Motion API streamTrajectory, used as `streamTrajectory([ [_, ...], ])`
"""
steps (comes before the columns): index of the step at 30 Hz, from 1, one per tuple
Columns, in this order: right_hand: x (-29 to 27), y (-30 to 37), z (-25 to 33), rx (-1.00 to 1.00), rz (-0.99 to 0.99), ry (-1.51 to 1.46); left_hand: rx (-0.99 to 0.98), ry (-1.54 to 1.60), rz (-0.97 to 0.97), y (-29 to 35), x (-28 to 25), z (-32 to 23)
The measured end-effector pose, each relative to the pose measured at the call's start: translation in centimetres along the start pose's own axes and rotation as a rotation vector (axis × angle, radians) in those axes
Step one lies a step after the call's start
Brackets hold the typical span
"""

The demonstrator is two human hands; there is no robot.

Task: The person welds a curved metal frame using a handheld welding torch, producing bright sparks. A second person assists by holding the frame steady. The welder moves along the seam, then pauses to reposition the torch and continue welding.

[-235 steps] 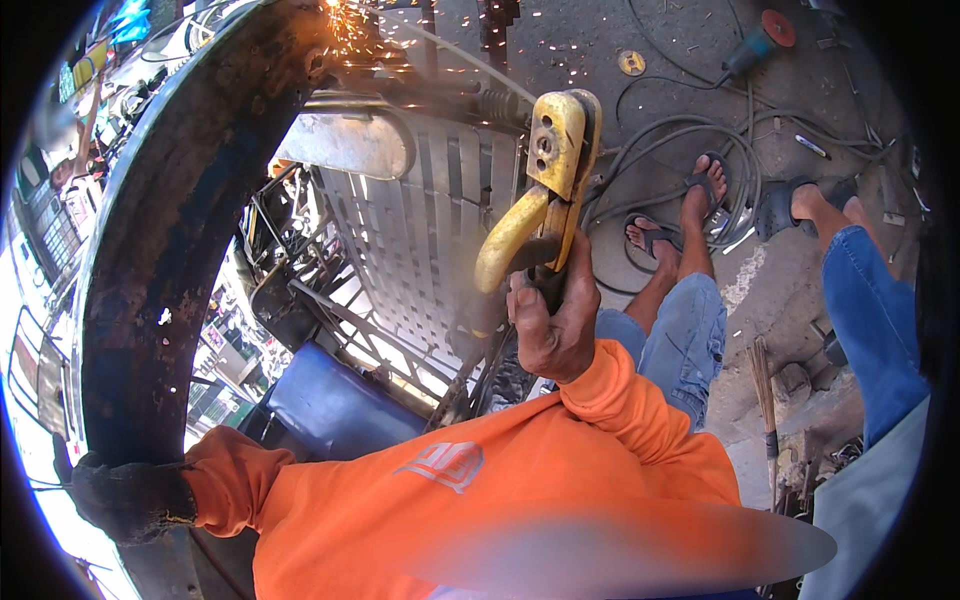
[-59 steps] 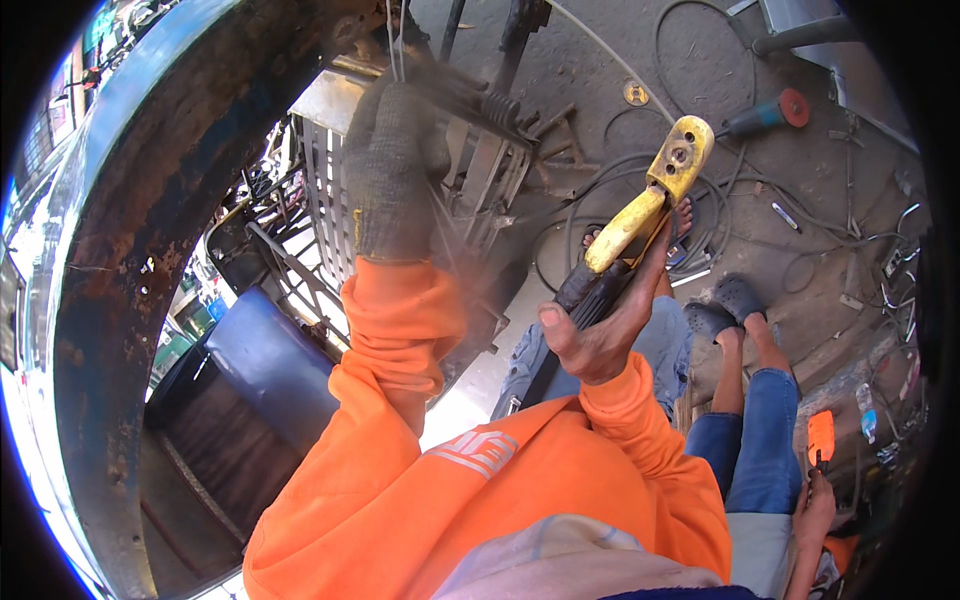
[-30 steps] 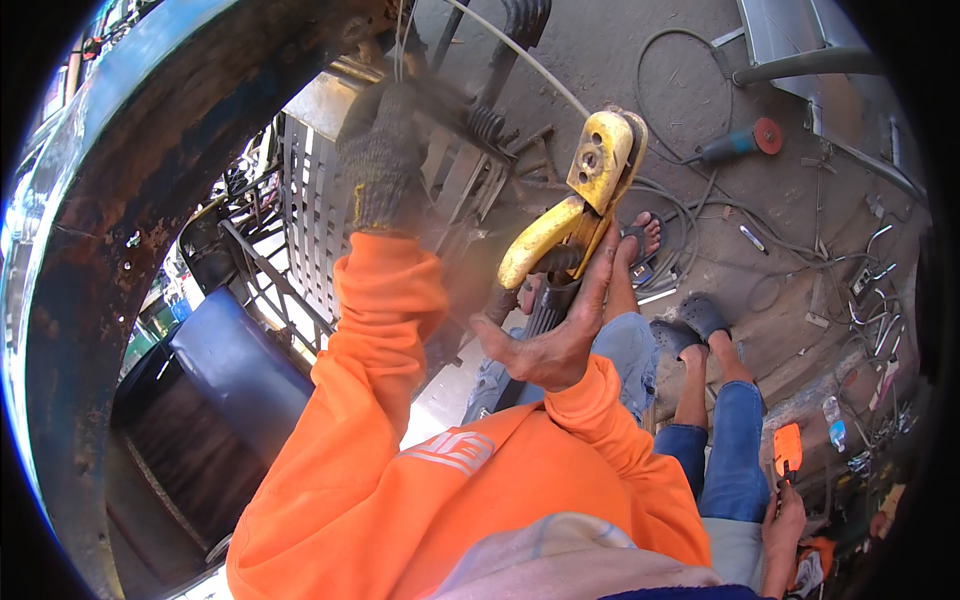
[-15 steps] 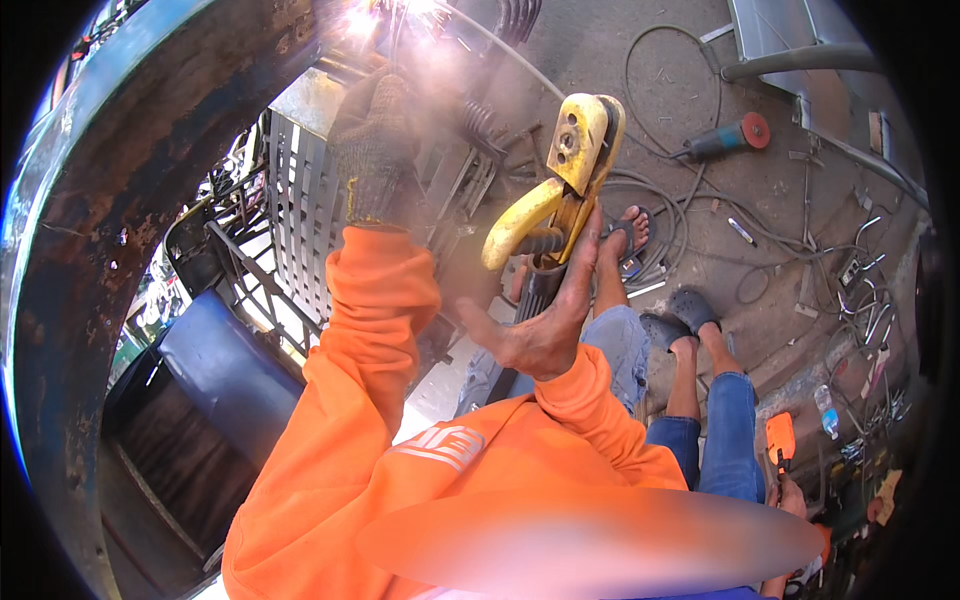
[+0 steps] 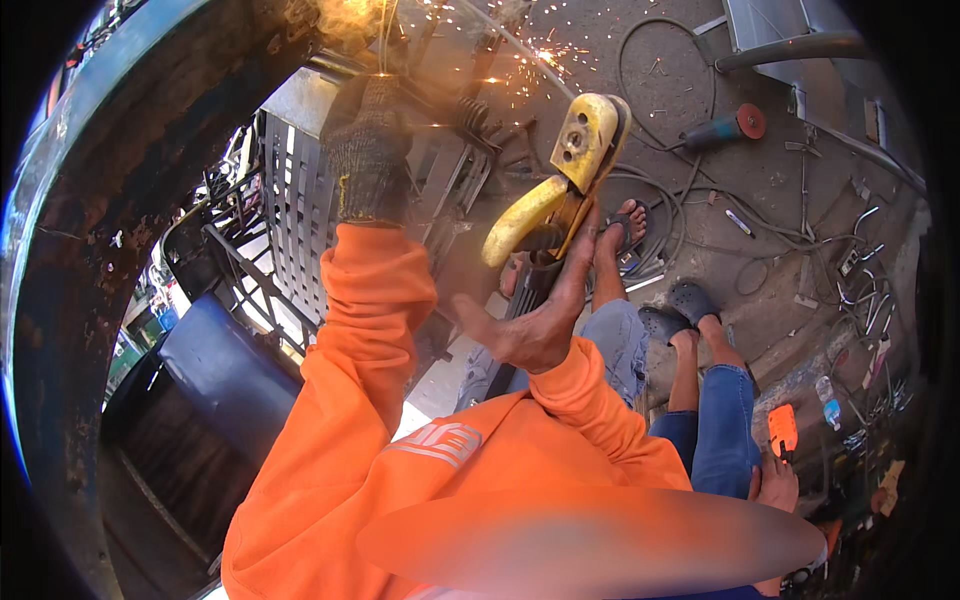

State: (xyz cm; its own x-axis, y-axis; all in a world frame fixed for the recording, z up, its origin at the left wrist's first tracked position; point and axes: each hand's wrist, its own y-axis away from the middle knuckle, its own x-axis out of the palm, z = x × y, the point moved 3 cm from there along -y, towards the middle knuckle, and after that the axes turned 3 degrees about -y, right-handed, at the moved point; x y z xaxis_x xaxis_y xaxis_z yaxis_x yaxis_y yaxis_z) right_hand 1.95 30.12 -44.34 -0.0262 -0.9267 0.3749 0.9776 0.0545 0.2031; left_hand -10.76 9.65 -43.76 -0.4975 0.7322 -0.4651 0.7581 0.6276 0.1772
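Observation:
My right hand (image 5: 540, 325), bare, is wrapped round the dark handle of a yellow welding electrode holder (image 5: 583, 140). A thin welding rod (image 5: 515, 45) runs up and left from its jaws toward the top edge, where I cannot see its tip. At left, my left hand (image 5: 370, 155) wears a dark knitted glove and is closed beside the rusty steel beam (image 5: 150, 130). What its fingers grip is hidden by smoke and shadow. Smoke with an orange glow hangs just above the glove, and sparks fly to the right of it.
A person in jeans (image 5: 728, 415) is close on my right, a hand (image 5: 775, 485) near an orange object (image 5: 783, 430). An angle grinder (image 5: 725, 128) and cables (image 5: 685, 200) lie on the floor. A slatted metal panel (image 5: 295, 190) and a blue curved panel (image 5: 225, 365) stand left.
The white welding glare has dropped to an orange glow with smoke. Sparks now scatter to the right. My hands and the electrode holder have hardly moved.

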Motion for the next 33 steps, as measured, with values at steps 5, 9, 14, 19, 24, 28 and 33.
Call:
streamTrajectory([
  [5, -0.2, -0.1, 0.1, -0.046, 0.011, 0.072, -0.116, 0.052, -0.021, 0.7, -0.1, 0.1],
  [9, -0.3, -0.3, 0.3, -0.048, 0.007, 0.101, -0.129, 0.015, -0.021, 0.7, -0.2, 0.0],
  [14, -0.2, -0.6, 0.4, -0.074, 0.011, 0.077, -0.137, 0.014, -0.034, 0.6, -0.1, -0.1],
  [19, -0.3, -1.1, 0.7, -0.168, 0.026, 0.171, -0.125, 0.027, -0.054, 0.7, -0.1, -0.3],
  [24, -0.3, -0.9, 0.3, -0.046, 0.020, 0.048, -0.130, 0.030, -0.059, 0.5, 0.0, -0.1],
  [28, -0.4, -0.7, 0.2, -0.117, -0.014, 0.005, -0.136, 0.050, -0.069, 0.5, 0.0, 0.0],
  [33, -0.5, -0.3, 0.2, -0.032, 0.013, 0.022, -0.110, -0.010, -0.063, 0.6, -0.3, -0.3],
])
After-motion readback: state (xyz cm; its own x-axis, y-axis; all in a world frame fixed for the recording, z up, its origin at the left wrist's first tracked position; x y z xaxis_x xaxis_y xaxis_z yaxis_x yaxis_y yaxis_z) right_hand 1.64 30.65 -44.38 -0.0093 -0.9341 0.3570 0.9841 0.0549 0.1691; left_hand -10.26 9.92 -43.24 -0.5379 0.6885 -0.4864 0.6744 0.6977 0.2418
